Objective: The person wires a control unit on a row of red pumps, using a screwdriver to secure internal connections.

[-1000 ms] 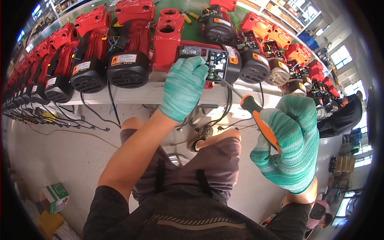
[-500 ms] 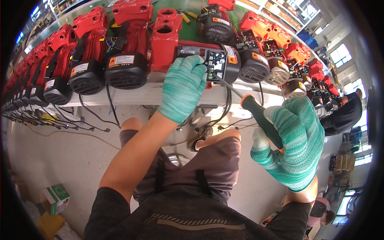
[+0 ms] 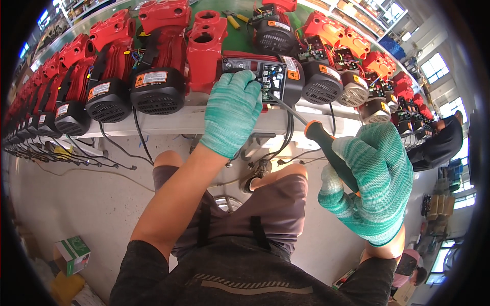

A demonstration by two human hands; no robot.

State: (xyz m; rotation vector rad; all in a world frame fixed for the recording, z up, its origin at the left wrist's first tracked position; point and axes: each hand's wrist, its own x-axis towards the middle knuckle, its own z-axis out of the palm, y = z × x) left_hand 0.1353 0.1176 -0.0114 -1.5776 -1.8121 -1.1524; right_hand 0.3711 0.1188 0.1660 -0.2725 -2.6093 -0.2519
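My left hand, in a green knitted glove, has its fingers curled down at the left side of a small circuit board. What those fingers pinch, if anything, is hidden under them. The board sits in the open black terminal box of a red pump with a black motor end. Gloved alike, my right hand is closed round the dark green and orange handle of a screwdriver. Its shaft slants up and left, and the tip meets the lower edge of the board.
Finished-looking red pumps stand in a row on the left, cables hanging below the bench edge. Other pumps with bare boards line the right. Yellow-handled pliers lie on the green bench top. A person in dark clothes is at far right.
The pumps at left and centre appear shifted slightly left in the view, and my left hand with them. The screwdriver tip stays at the board's lower edge.
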